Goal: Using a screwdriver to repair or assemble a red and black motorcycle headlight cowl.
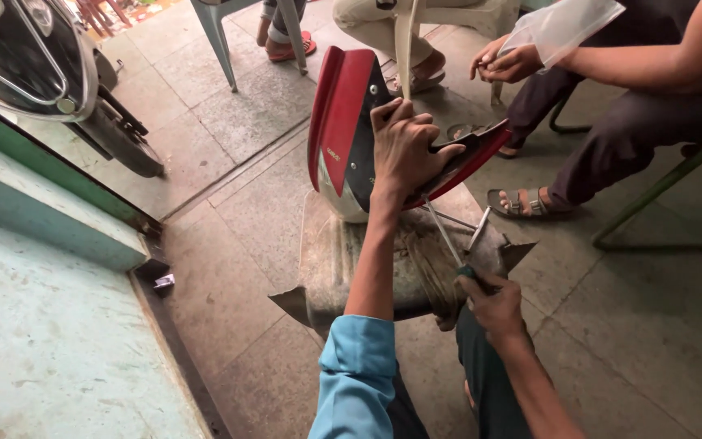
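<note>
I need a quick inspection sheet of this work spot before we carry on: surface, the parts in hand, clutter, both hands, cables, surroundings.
Surface: grey stone-tile floor, dusty; a grimy grey plastic panel lies on it.
Job's things: red and black motorbike body cover stands upright on the panel; screwdriver with metal shaft and dark green handle points up into it.
Clutter: small scrap by the step, too small to identify.
Grippers: left hand grips the cover's edge; right hand holds the screwdriver handle.
Cables: nothing seen.
Surroundings: parked motorbike's front wheel upper left; seated people's legs and sandalled feet opposite; pale green step at left.
</note>
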